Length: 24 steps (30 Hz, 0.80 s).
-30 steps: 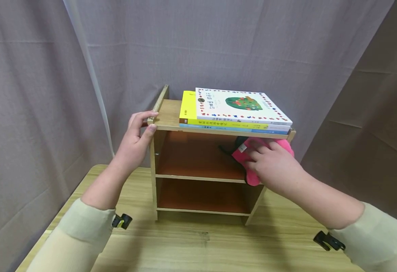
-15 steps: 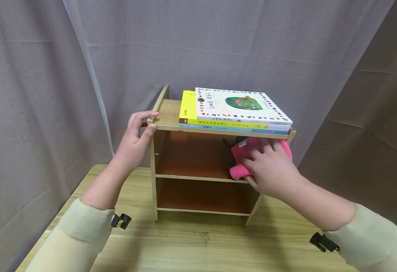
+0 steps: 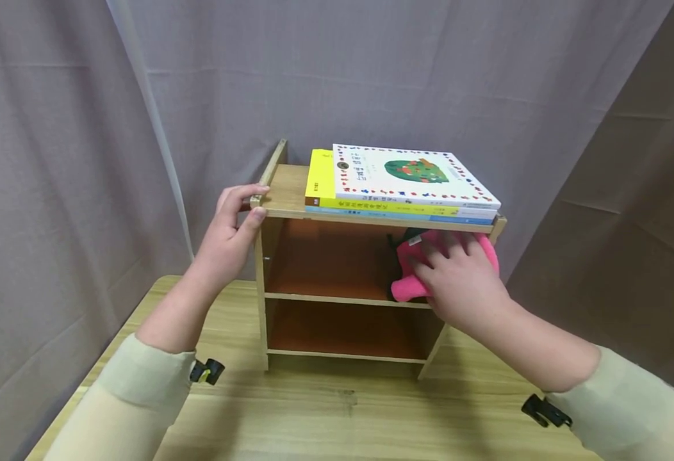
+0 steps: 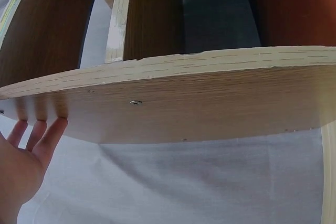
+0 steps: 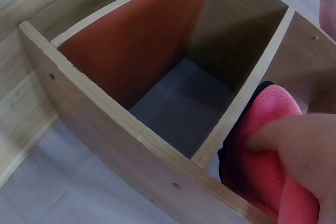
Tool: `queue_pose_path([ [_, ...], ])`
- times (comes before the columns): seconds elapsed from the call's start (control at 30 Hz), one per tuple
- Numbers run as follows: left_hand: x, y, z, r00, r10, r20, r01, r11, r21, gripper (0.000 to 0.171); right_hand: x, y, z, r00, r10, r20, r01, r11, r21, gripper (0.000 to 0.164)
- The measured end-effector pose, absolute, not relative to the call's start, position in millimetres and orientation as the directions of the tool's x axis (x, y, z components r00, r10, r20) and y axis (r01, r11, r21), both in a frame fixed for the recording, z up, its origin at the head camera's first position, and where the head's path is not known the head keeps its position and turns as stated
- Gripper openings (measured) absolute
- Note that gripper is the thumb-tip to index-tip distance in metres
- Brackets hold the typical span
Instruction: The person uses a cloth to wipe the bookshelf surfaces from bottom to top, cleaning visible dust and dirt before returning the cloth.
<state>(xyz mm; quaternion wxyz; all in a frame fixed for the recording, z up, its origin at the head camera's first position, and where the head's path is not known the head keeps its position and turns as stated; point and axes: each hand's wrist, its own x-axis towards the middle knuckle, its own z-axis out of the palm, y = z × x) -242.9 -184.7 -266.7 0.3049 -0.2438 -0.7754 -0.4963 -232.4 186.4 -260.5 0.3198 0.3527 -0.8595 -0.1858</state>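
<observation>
A small wooden shelf unit (image 3: 348, 299) stands on the table, with several books stacked on its top. My left hand (image 3: 224, 237) grips its upper left corner, the thumb in front and the fingers around the side panel. In the left wrist view the fingertips of that hand (image 4: 26, 166) press the outer face of the side panel. My right hand (image 3: 466, 282) holds a pink plush cloth (image 3: 409, 289) with black edging and a white tag, in the upper compartment at the right. In the right wrist view the pink cloth (image 5: 275, 103) bunches beside the middle board, the thumb pressed into it.
The book stack (image 3: 412, 173) has a white picture book on top, over yellow and blue ones. Below the cloth is the lower compartment (image 3: 343, 330). Grey curtains (image 3: 371, 70) hang behind the wooden table (image 3: 291, 416).
My right hand has shifted slightly left with the cloth, whose hanging lower end has swung up and now bunches at the middle shelf's edge. The left hand keeps its grip.
</observation>
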Motion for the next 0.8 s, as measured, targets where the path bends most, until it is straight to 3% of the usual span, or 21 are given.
queue_pose_path([
  [0.1, -243, -184, -267, -0.690, 0.067, 0.721, 0.684, 0.388, 0.618, 0.035, -235, 187, -263, -0.503, -0.734, 0.457, -0.483, 0.677, 0.555, 0.044],
  [0.2, -244, -184, -267, -0.687, 0.065, 0.724, 0.686, 0.386, 0.617, 0.034, -235, 185, -266, -0.497, -0.727, 0.474, -0.485, 0.686, 0.542, 0.046],
  [0.53, -244, -185, -268, -0.684, 0.073, 0.726, 0.689, 0.393, 0.609, 0.036, -230, 176, -273, -0.611, -0.668, 0.425, -0.463, 0.737, 0.492, 0.054],
  [0.8, -243, -185, -267, -0.678, 0.080, 0.731, 0.696, 0.389, 0.603, 0.035, -227, 175, -285, -0.636, -0.649, 0.418, -0.485, 0.757, 0.438, 0.056],
])
